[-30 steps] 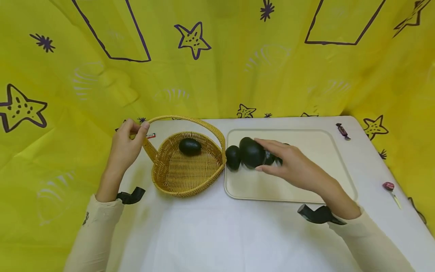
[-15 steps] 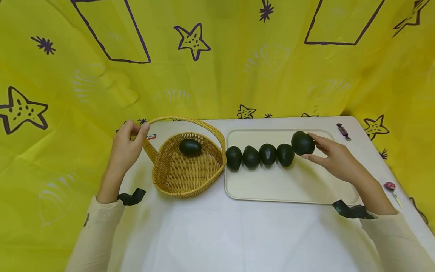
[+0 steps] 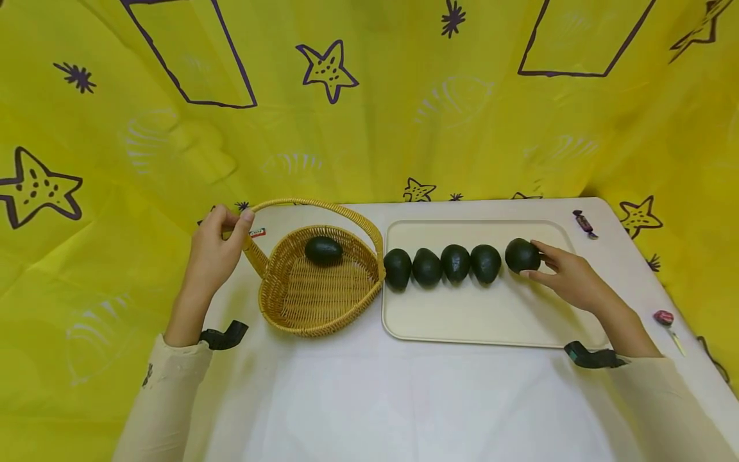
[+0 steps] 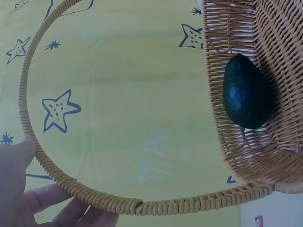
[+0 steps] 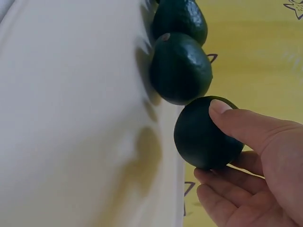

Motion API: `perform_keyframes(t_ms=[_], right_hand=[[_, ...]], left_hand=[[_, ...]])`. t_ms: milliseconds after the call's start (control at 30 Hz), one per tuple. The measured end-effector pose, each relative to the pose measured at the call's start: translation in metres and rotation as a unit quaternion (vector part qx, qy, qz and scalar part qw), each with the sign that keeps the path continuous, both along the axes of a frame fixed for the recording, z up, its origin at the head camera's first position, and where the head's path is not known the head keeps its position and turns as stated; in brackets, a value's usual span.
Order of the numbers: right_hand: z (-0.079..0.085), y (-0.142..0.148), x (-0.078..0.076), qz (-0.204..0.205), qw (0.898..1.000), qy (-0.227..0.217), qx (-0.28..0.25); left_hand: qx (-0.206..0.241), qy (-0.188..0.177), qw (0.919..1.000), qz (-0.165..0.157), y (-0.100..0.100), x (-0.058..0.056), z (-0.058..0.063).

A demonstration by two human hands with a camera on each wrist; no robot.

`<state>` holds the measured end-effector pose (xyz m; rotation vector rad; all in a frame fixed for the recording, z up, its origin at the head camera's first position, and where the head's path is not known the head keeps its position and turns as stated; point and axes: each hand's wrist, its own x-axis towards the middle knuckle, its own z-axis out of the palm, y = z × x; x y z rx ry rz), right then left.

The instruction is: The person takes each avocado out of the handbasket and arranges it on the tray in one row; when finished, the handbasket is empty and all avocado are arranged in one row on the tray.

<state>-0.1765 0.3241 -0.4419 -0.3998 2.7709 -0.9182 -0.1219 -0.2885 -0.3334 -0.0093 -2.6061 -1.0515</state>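
My left hand (image 3: 216, 250) grips the handle (image 4: 94, 198) of a heart-shaped wicker basket (image 3: 314, 330) on its left side. Inside the basket, near the back wall, lies one dark green avocado (image 3: 323, 250). My right hand (image 3: 568, 276) holds another avocado (image 3: 522, 256) between thumb and fingers, over the right part of a cream tray (image 3: 479, 321). To its left, several avocados (image 3: 455, 263) stand in a row along the tray, the leftmost close to the basket's rim. In the right wrist view the held avocado (image 5: 206, 135) casts a shadow on the tray, apart from it.
A wrapped candy (image 3: 584, 224) lies at the table's back right corner, and a lollipop (image 3: 665, 321) near its right edge. A small red-and-white wrapper (image 3: 257, 232) sits behind the basket's left side. Yellow patterned cloth (image 3: 369, 128) hangs behind the white table.
My right hand has carried its avocado rightward from above the row to beyond the row's right end, then slightly lower. My left hand and the basket have stayed in place.
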Motion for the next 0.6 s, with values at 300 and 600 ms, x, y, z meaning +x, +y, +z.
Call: perform_keyframes(t_ms=[300, 600], right_hand=[[-0.015, -0.002, -0.002, 0.008, 1.000, -0.009, -0.001], [-0.019, -0.003, 0.000, 0.015, 0.999, -0.015, -0.029]], left_hand=[[-0.004, -0.001, 1.0000, -0.001, 0.002, 0.001, 0.001], [-0.005, 0.005, 1.0000, 0.000, 0.003, 0.001, 0.002]])
